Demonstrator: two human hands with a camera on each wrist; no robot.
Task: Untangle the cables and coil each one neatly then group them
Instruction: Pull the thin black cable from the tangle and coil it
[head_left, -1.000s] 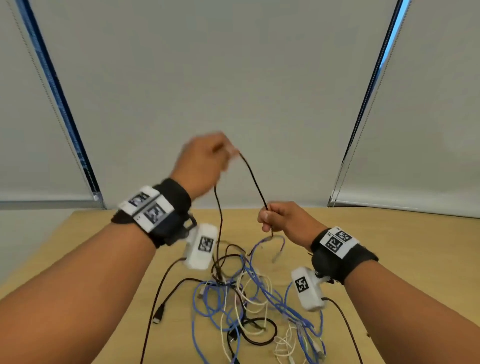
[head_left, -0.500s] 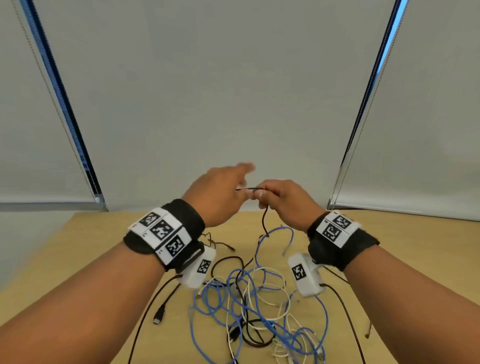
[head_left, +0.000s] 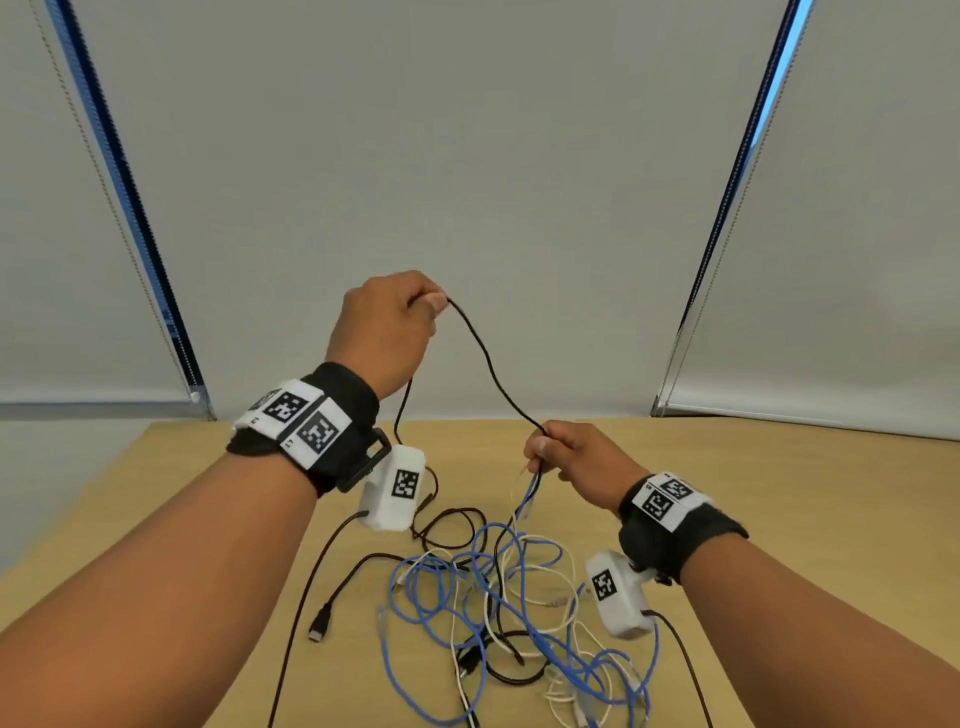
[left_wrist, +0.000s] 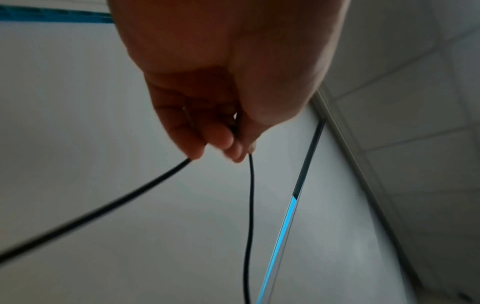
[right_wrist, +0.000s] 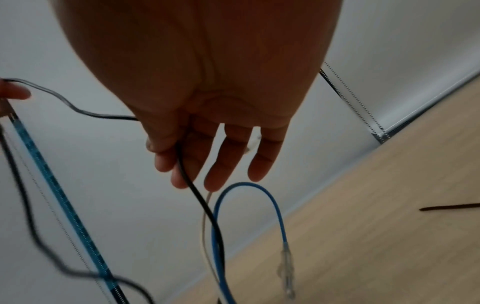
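A thin black cable (head_left: 488, 364) runs slack between my two hands above the table. My left hand (head_left: 434, 301) is raised high and pinches it; in the left wrist view its curled fingers (left_wrist: 221, 139) hold the black cable (left_wrist: 249, 205), which hangs down on both sides. My right hand (head_left: 537, 449) is lower and to the right. It pinches the black cable (right_wrist: 197, 197) between thumb and forefinger, with the other fingers straight. A blue cable loop (right_wrist: 275, 205) with a clear plug hangs just below it. A tangle of blue, white and black cables (head_left: 493, 597) lies on the table.
The wooden table (head_left: 208, 493) ends at grey roller blinds behind. A black cable with a USB plug (head_left: 318, 623) lies at the left of the tangle. Another dark cable (head_left: 685, 660) trails off at the right.
Half a second ago both hands met at the middle. My left hand has since risen up and left and my right hand has dropped, drawing out a length of black cable between them.
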